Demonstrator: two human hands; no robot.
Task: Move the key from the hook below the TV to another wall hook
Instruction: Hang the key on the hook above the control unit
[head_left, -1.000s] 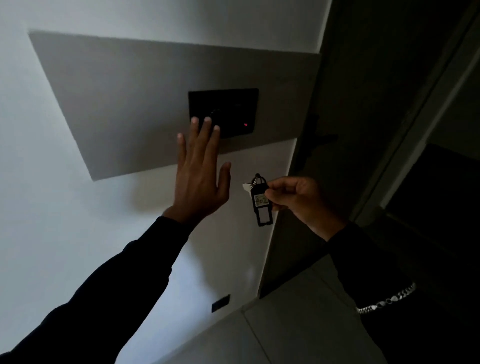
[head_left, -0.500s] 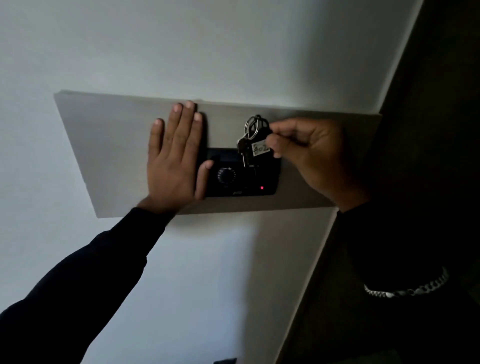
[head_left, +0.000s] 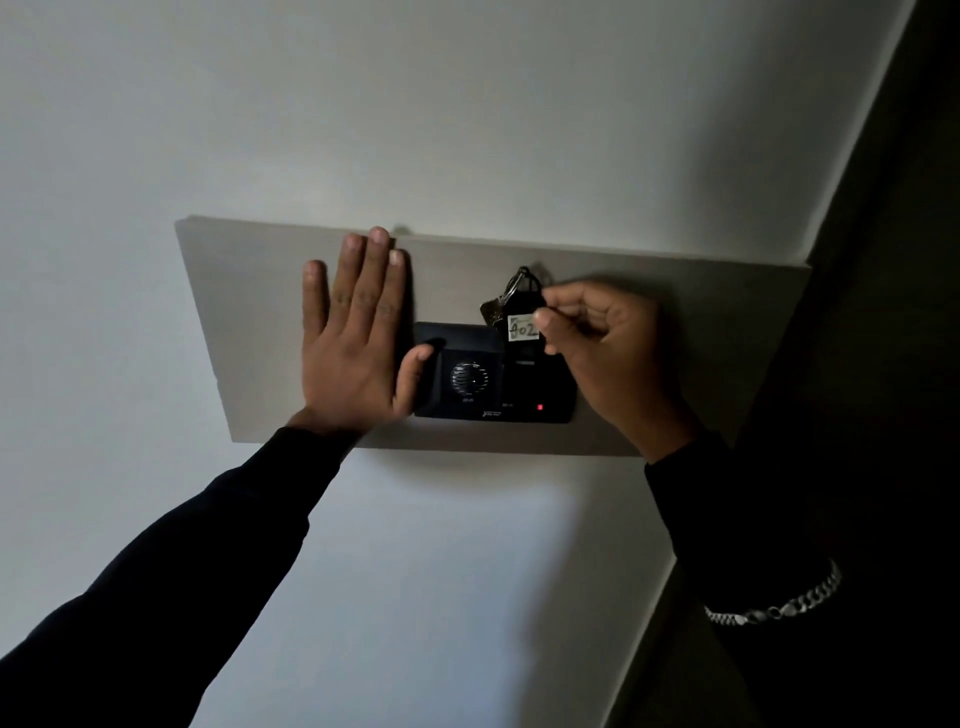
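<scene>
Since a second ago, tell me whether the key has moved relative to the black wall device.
Yes. The key, pinched in the right hand, rose from below the black device to its top edge.

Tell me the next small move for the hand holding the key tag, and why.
Probably ease the right hand down slightly, then let go. It pinches the key tag, and the key ring sits up at a small hook on the panel; whether it has caught is unclear. The left hand lies flat beside.
</scene>
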